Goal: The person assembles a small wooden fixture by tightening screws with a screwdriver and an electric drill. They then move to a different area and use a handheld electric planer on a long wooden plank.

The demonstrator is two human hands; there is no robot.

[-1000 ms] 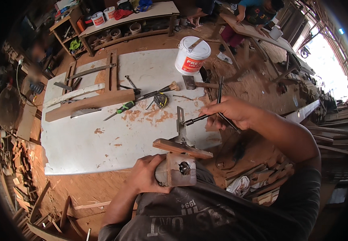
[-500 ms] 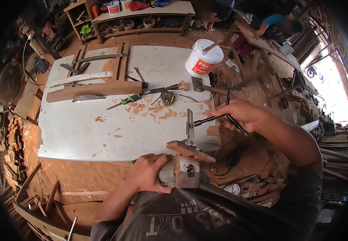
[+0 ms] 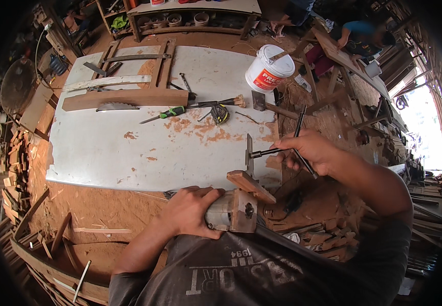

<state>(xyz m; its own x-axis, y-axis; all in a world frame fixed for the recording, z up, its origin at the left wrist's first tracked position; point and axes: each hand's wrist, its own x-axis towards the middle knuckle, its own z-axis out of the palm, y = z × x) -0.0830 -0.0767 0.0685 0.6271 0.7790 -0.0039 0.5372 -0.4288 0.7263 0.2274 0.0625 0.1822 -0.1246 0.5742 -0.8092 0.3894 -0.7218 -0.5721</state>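
Note:
My left hand (image 3: 193, 210) is closed around a grey metal cylindrical tool body (image 3: 219, 214) close to my shirt. On its right end sits a wooden block (image 3: 243, 212) with a dark hole. A tapered wooden strip (image 3: 251, 186) slants above the block, and a slotted metal bracket (image 3: 250, 155) rises behind it. My right hand (image 3: 310, 150) is closed on a black T-handle socket wrench (image 3: 268, 152). The wrench's socket end meets the bracket's side; whether a nut is inside it is hidden.
A white worktable (image 3: 98, 153) carries a green-handled screwdriver (image 3: 173, 112), a tape measure (image 3: 221, 115), a hammer (image 3: 258, 100), a wooden board (image 3: 129, 98) and a lidded white bucket (image 3: 268, 71). Wood scraps lie at lower right. A person (image 3: 363, 38) works at another bench.
The view has shifted, so the table sits a little higher and further right. Both hands keep their grips, and the wrench stays on the bracket with slight tilting.

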